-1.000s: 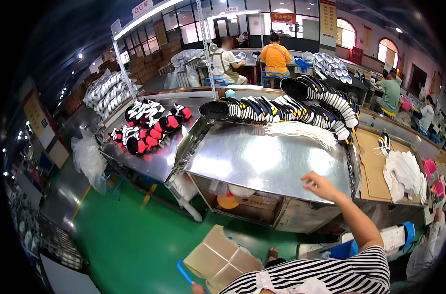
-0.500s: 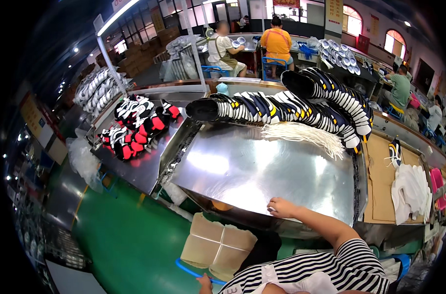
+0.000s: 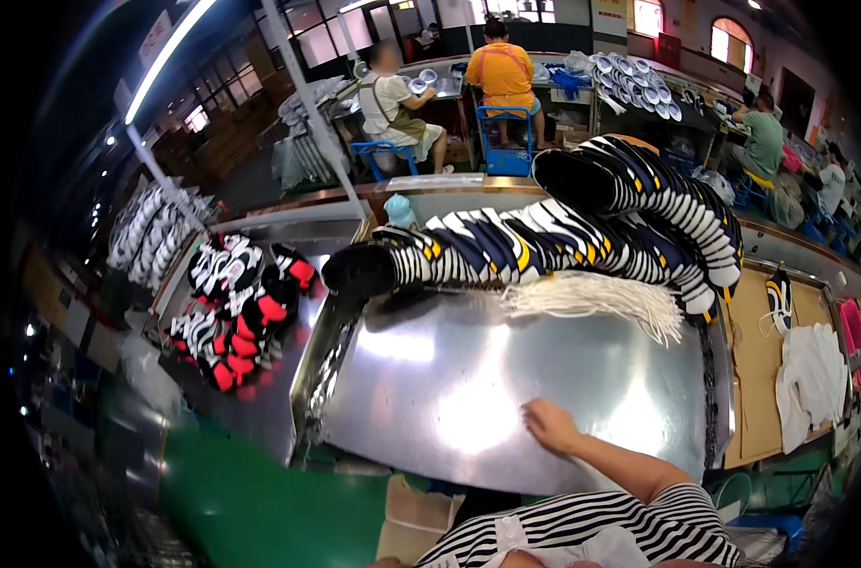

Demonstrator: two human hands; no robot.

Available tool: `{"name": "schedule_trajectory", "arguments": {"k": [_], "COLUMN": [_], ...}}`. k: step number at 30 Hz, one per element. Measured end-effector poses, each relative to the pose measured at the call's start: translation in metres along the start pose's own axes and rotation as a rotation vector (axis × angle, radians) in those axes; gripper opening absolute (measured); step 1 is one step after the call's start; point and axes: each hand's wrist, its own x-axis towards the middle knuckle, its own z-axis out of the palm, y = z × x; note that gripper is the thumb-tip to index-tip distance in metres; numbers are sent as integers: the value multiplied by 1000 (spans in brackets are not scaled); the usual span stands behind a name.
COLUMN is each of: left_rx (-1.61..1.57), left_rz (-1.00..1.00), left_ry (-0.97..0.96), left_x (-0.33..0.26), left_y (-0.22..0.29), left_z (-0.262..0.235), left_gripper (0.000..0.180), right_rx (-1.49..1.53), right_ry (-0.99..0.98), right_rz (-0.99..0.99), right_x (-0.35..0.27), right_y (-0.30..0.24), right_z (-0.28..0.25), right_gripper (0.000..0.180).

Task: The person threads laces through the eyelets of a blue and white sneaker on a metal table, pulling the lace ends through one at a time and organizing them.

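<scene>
Left hand (image 3: 385, 563) barely enters at 6 o'clock; can't make out its grip. Right hand (image 3: 550, 426), nearer, empty, fingers loosely bent, at metal tabletop (image 3: 411, 407). White laces (image 3: 596, 301) toward its 1 o'clock, axis roughly 9-to-3; stacked shoes (image 3: 487, 246) beyond.

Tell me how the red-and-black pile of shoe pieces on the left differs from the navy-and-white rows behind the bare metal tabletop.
Colour: the red-and-black pile has red accents; the navy-and-white rows have yellow ones.
Arrangement: the pile is bunched in clumps, while the rows are nested into long, curving lines.
Extent: the rows stretch much farther than the pile.
Both include black and white.
</scene>
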Motion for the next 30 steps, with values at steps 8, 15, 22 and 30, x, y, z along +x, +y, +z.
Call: {"name": "schedule_trajectory", "arguments": {"k": [8, 15, 22, 30], "left_rx": [-732, -896, 142, 518], "left_rz": [668, 741, 1471, 1643], "left_ry": [519, 554, 637, 742], "left_x": [-11, 124, 48, 159], "left_y": [345, 465, 520, 732], "left_z": [-461, -554, -393, -285], "left_gripper": [65, 62, 63, 72], "right_rx": [-346, -342, -620, -722], "right_ry": [600, 472, 835, 809], "right_rz": [31, 259, 370, 491], "right_x": [274, 349, 147, 117], "right_y": [41, 73, 203, 281], "right_z": [-113, -114, -144, -174], "right_gripper": [61, 60, 35, 47]}}
